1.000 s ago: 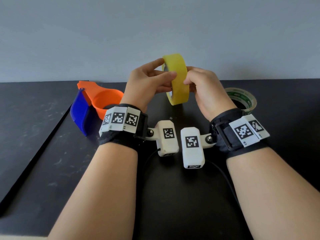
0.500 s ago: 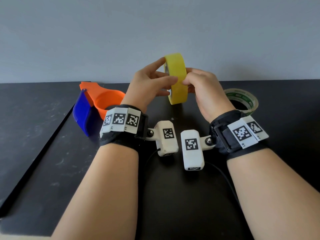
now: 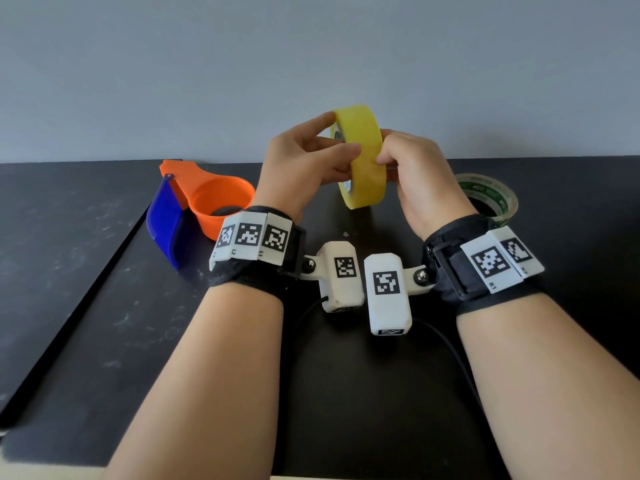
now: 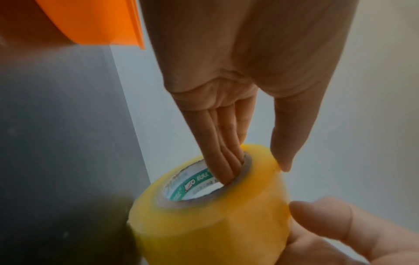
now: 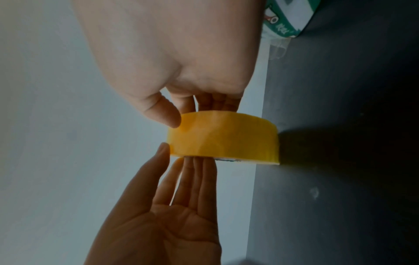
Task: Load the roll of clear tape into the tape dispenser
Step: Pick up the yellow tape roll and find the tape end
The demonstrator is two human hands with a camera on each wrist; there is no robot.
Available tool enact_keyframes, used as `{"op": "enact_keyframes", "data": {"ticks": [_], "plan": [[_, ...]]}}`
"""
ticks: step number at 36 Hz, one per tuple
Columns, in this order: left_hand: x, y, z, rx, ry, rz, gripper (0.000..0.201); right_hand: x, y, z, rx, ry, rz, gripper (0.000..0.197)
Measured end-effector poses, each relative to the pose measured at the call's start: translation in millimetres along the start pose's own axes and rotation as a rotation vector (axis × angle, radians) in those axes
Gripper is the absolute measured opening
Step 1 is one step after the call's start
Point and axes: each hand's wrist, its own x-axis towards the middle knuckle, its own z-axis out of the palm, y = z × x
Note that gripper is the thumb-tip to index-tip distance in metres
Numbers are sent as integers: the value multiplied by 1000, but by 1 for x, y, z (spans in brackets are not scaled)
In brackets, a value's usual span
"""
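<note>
A yellowish clear tape roll (image 3: pixel 363 164) stands on edge in the air above the black table (image 3: pixel 104 323), held between both hands. My left hand (image 3: pixel 337 140) grips it from the left. Its fingers (image 4: pixel 226 161) reach into the green-and-white core and its thumb lies on the outer band. My right hand (image 3: pixel 391 157) pinches the roll (image 5: pixel 224 139) from the right, with the thumb on the band and the fingers behind it. The orange tape dispenser (image 3: pixel 214 199) with a blue blade guard lies on the table to the left, apart from both hands.
A second, nearly used-up roll (image 3: pixel 491 195) with a green-and-white core lies flat on the table at the right, just past my right wrist. A grey wall runs along the table's far edge. The table's left edge runs diagonally at the left.
My left forefinger has risen onto the roll's top rim. The roll stays in about the same place between both hands.
</note>
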Motion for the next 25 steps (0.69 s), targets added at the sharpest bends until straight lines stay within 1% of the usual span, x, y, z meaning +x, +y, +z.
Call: {"op": "enact_keyframes", "data": {"ticks": [8, 9, 11, 13, 16, 19, 22, 25], "plan": [[3, -2, -3, -79, 44, -8, 60, -4, -1, 0, -25, -21, -17, 52], [3, -2, -3, -84, 53, -8, 60, -4, 0, 0, -38, -24, -18, 48], [4, -2, -4, -90, 69, -9, 59, -5, -1, 0, -70, -29, -22, 31], [4, -1, -4, -88, 76, -10, 56, -4, 0, 0, -78, -47, -32, 27], [3, -1, -4, -55, 72, 2, 52, -5, 0, 1, -71, -48, -41, 28], [2, -1, -3, -8, 47, 8, 50, -7, -1, 2, -53, -50, -47, 39], [3, 0, -4, 21, 16, -6, 55, -8, -1, 6, -10, -48, -48, 47], [2, 1, -6, 38, -20, -21, 60, -7, -2, 8, 22, -32, -39, 47]]}}
